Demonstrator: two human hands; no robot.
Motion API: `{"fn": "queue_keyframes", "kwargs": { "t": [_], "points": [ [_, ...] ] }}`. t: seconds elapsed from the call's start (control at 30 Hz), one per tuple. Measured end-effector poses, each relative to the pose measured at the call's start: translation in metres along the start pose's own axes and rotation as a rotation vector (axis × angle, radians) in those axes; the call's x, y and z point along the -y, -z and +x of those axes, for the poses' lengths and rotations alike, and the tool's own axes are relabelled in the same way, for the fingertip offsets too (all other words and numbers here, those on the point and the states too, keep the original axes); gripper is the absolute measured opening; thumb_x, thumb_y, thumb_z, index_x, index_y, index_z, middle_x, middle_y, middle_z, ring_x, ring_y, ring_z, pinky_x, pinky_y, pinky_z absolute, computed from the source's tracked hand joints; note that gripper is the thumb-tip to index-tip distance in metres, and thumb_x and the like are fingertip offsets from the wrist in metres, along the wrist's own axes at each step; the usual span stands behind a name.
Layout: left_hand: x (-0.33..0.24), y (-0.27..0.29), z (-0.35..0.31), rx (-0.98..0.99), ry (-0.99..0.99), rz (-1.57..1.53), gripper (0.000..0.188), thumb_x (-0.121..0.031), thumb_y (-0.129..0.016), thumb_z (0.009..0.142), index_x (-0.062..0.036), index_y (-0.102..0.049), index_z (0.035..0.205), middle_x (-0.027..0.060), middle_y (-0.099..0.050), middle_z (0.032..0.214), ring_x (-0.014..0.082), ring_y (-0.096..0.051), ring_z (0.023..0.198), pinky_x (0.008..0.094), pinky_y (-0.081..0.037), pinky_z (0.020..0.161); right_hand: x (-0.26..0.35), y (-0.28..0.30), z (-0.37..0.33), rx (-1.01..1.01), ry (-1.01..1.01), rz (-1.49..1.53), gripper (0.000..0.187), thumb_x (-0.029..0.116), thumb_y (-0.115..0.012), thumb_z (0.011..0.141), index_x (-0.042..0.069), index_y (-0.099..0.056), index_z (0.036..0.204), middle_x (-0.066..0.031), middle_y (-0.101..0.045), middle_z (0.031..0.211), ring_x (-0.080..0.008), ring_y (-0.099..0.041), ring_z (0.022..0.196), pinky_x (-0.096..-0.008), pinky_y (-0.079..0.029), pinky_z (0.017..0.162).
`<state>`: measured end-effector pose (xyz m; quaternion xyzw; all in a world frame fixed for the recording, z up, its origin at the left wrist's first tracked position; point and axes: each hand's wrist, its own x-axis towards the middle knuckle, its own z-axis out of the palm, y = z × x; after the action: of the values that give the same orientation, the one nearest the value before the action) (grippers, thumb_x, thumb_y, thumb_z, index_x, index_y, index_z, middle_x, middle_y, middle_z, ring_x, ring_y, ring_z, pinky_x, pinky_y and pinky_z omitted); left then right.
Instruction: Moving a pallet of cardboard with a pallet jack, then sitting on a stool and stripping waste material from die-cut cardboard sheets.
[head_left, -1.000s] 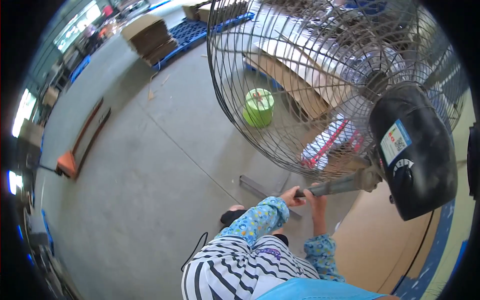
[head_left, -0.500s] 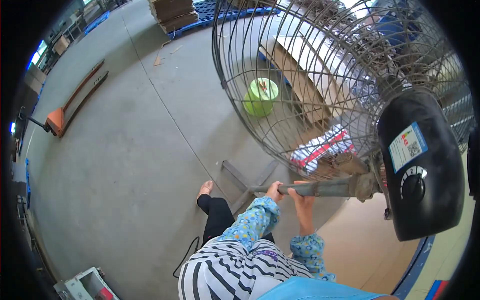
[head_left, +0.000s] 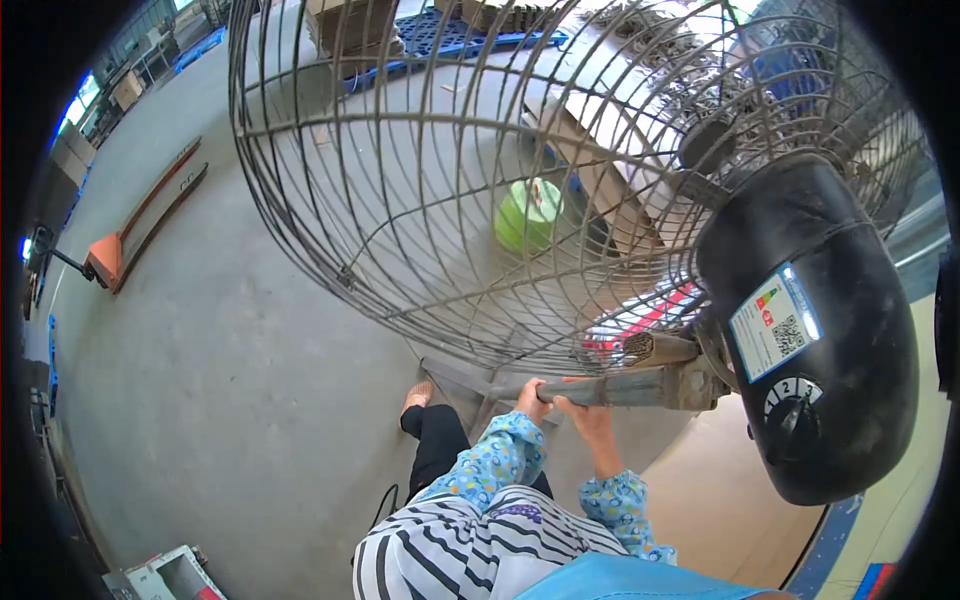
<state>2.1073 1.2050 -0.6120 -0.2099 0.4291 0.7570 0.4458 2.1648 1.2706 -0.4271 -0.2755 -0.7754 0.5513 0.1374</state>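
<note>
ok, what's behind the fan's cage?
Through the cage: grey floor, a round green object, cardboard, a blue pallet. The black motor housing hides whatever is directly behind it.

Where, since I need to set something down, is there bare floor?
The widest bare stretch of floor lies between the orange pallet jack and the person's left leg. The right side looks crowded: the fan cage spans the view in front of the green container and cardboard, while the left hand and right hand hold the pole.
</note>
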Motion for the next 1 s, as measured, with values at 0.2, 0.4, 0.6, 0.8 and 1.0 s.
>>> {"fn": "queue_keyframes", "kwargs": {
  "t": [0.2, 0.4, 0.6, 0.8, 1.0],
  "points": [
    [0.005, 0.003, 0.020, 0.164, 0.183, -0.206, 0.018, -0.030, -0.049, 0.081, -0.0134, -0.055, 0.080, 0.0047, -0.054, 0.083, 0.0191, -0.053, 0.078, 0.0326, -0.045, 0.066, 0.024, -0.001, 0.003, 0.010, -0.028, 0.066, 0.034, 0.017, -0.074, 0.068, 0.003, -0.064, 0.097, -0.0076, -0.064, 0.089, -0.0171, -0.060, 0.082, -0.0319, -0.048, 0.074],
    [-0.001, -0.005, 0.006, 0.085, 0.146, -0.296, 0.033, -0.031, -0.042, 0.088, -0.0032, -0.054, 0.099, 0.0068, -0.056, 0.099, 0.0204, -0.054, 0.093, 0.0365, -0.047, 0.078, 0.011, -0.003, 0.003, 0.048, 0.147, -0.036, 0.033, 0.016, -0.077, 0.067, 0.005, -0.064, 0.096, -0.0047, -0.064, 0.090, -0.0168, -0.060, 0.082, -0.0328, -0.049, 0.073],
    [-0.004, 0.009, -0.009, 0.163, 0.074, -0.341, 0.042, -0.039, -0.038, 0.091, -0.0021, -0.055, 0.103, 0.0093, -0.057, 0.108, 0.0225, -0.054, 0.102, 0.0395, -0.046, 0.083, -0.004, -0.010, 0.000, 0.137, 0.150, -0.039, 0.037, 0.015, -0.073, 0.071, 0.004, -0.061, 0.104, -0.0040, -0.063, 0.092, -0.0135, -0.058, 0.082, -0.0307, -0.049, 0.077],
    [0.003, 0.012, 0.012, 0.160, 0.185, -0.311, 0.031, -0.027, -0.045, 0.091, -0.0010, -0.059, 0.102, 0.0094, -0.061, 0.099, 0.0216, -0.058, 0.088, 0.0314, -0.048, 0.081, 0.006, -0.003, 0.005, 0.092, 0.130, -0.039, 0.035, 0.015, -0.073, 0.071, 0.003, -0.062, 0.102, -0.0036, -0.063, 0.092, -0.0125, -0.058, 0.082, -0.0312, -0.048, 0.077],
    [0.037, 0.016, 0.025, 0.325, -0.377, 0.637, 0.014, -0.009, -0.056, 0.084, -0.0049, -0.061, 0.096, 0.0079, -0.062, 0.092, 0.0201, -0.057, 0.077, 0.0274, -0.047, 0.071, -0.016, 0.017, 0.003, -0.054, 0.120, -0.053, 0.034, 0.015, -0.075, 0.071, 0.003, -0.062, 0.100, -0.0035, -0.062, 0.091, -0.0148, -0.057, 0.085, -0.0319, -0.047, 0.080]
  ]
}}
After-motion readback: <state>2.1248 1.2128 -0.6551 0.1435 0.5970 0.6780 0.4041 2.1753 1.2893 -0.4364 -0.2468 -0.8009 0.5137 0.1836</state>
